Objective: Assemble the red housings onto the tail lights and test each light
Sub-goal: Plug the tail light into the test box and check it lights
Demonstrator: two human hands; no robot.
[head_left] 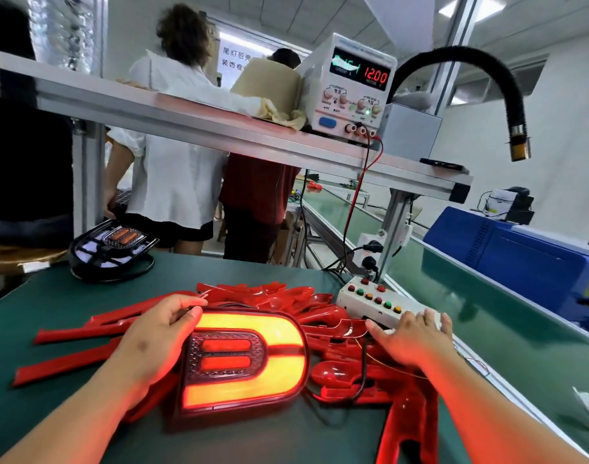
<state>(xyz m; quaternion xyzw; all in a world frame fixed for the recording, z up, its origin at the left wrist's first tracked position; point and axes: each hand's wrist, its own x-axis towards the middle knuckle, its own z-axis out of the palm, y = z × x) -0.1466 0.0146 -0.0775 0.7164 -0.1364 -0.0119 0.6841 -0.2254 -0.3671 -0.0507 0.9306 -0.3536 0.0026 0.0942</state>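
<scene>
The tail light (242, 360) lay face up near the centre of the green bench (68, 303), lit. Its outer D-shaped band glowed yellow-orange and its two inner bars glowed red. The left hand (162, 326) gripped its upper left edge, fingers and thumb curled together and clamped on the rim. The right hand (410, 336) rested flat on the near end of the button box (363, 296), fingers straight and slightly apart, holding nothing. It could not be told whether a fingertip pressed a button.

Loose red housings (319, 306) lay heaped behind, beneath and to the right of the tail light, some touching the box. A thin black wire (363, 370) ran from the light's right side across the heap.

On the shelf (185, 122) above, the power supply (350, 85) read 12.00, and a red lead (356, 195) dropped from its terminals toward the bench. A second light (112, 246), unlit, sat at the bench's far left, well apart. Two persons stood beyond the shelf, backs turned
</scene>
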